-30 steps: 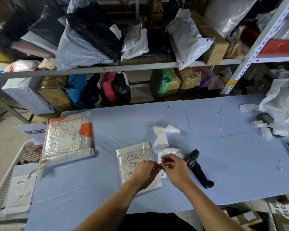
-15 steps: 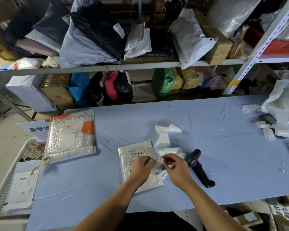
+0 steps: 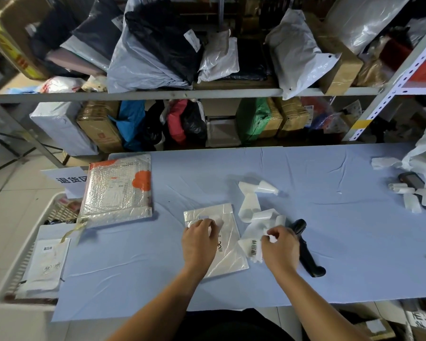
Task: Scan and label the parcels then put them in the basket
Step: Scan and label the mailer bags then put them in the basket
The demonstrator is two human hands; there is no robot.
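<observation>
The parcel (image 3: pixel 228 244) lies flat on the tabletop (image 3: pixel 330 230), long axis running 12 to 6. Left hand (image 3: pixel 199 239) presses palm-down on it, fingers apart; right hand (image 3: pixel 279 249), at its 3 o'clock, pinches the label strip (image 3: pixel 252 246).

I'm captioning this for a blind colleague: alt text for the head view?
A left hand presses a flat parcel on a blue table while the right hand holds a label strip; a scanner lies alongside.

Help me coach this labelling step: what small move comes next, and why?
Probably press the label flat onto the parcel: the left hand is on its top edge, while the right hand pinches the label strip beside it.
</observation>
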